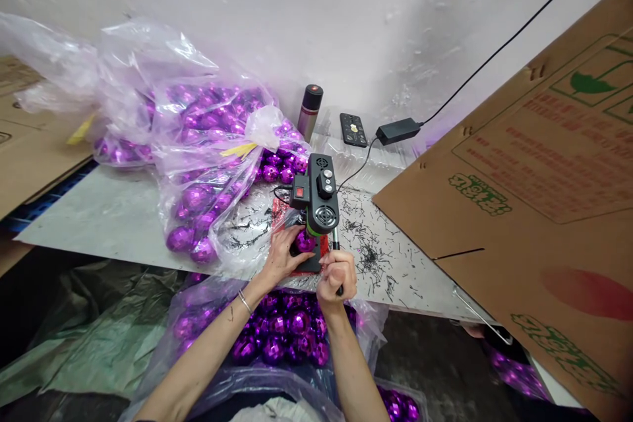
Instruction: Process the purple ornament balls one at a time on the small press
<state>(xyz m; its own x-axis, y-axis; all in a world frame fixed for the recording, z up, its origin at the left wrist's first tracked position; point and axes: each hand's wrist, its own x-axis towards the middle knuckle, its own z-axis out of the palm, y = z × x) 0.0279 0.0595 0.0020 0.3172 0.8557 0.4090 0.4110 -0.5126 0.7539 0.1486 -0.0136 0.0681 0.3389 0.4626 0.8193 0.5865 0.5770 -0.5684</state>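
My left hand (283,252) has its thumb and fingers closed around a shiny purple ball (304,241), faceted like a disco-ball ornament. The ball sits beneath the head of a small black bench press machine (323,194) with a red switch on its side. Wrapped around the machine's lever handle (337,247) is my right hand (337,275), at the machine's right side. Below both forearms, an open plastic bag of purple balls (277,326) lies at my lap. How the ball meets the machine's tip is partly hidden.
Clear bags of purple balls (198,198) cover the table's left side. Behind the machine are a bottle (310,112), a phone (353,130) and a power adapter (398,131) with its cable. Black scraps (368,254) litter the tabletop. A large cardboard box (534,198) stands right.
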